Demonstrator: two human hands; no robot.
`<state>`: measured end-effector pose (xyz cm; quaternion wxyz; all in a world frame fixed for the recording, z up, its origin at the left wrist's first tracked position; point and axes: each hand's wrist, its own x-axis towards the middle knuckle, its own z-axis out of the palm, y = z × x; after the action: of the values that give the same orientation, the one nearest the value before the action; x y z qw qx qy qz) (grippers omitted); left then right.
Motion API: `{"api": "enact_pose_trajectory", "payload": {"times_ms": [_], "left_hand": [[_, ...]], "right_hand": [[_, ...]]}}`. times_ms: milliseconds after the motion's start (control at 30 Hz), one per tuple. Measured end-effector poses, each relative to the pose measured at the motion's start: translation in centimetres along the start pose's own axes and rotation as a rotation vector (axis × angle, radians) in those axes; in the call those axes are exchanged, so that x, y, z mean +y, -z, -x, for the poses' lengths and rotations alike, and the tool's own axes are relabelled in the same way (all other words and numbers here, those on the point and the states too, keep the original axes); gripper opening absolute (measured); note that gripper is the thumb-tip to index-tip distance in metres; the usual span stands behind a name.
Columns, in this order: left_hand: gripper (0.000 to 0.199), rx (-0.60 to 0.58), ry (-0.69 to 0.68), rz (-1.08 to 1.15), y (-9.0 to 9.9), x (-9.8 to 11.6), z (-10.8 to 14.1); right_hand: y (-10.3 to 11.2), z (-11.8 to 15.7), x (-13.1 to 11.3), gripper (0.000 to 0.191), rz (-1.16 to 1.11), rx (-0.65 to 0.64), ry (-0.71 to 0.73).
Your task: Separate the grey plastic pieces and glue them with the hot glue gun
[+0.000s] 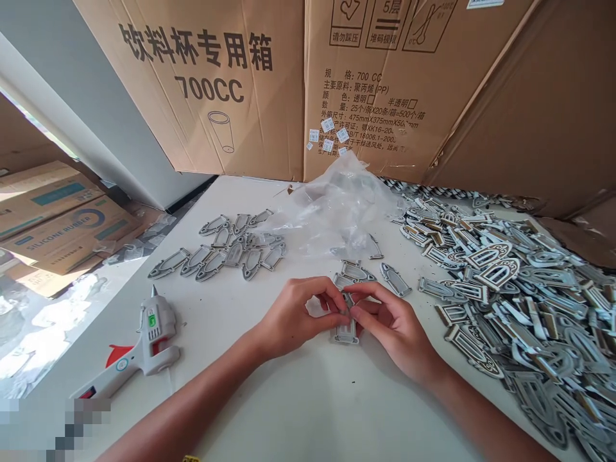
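Note:
My left hand (301, 317) and my right hand (392, 321) meet over the white table, both closed on one small grey arched window-frame piece (345, 333). Thumbs and fingertips pinch its upper part and hide it; the flat base end points towards me. Just beyond my fingers lie a few similar grey arched pieces (395, 280), some partly under others. Farther left is a loose group of the same pieces (212, 263), lying flat.
A hot glue gun (156, 333) lies on the left of the table (269, 410). Crumpled clear plastic bags (332, 212) lie at the back, before large cardboard boxes (231, 128). A big heap of arched pieces (529, 308) covers the right. More boxes (72, 224) stand on the floor at left.

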<state>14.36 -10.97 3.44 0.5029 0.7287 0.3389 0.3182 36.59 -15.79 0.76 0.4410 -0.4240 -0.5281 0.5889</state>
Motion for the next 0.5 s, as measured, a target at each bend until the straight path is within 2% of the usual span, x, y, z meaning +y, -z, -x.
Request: {"api": "enact_pose_trajectory", "payload": {"times_ms": [133, 267, 367, 433, 500], "left_hand": [[0.012, 0.034, -0.057, 0.002, -0.2, -0.2, 0.0], [0.016, 0.051, -0.045, 0.063, -0.3, -0.2, -0.1], [0.017, 0.101, -0.015, 0.071, -0.2, -0.4, -0.2], [0.012, 0.121, 0.006, -0.02, -0.1, -0.6, -0.2], [0.003, 0.088, 0.001, -0.167, -0.1, -0.9, -0.2]], "right_hand": [[0.0, 0.0, -0.1, 0.032, -0.015, -0.021, 0.012], [0.4, 0.0, -0.4, 0.033, 0.05, -0.044, 0.02], [1.8, -0.3, -0.4, 0.033, 0.209, 0.074, 0.076], [3.1, -0.6, -0.3, 0.034, 0.305, 0.195, 0.105], [4.4, -0.9, -0.2, 0.034, 0.374, 0.3, 0.112]]}}
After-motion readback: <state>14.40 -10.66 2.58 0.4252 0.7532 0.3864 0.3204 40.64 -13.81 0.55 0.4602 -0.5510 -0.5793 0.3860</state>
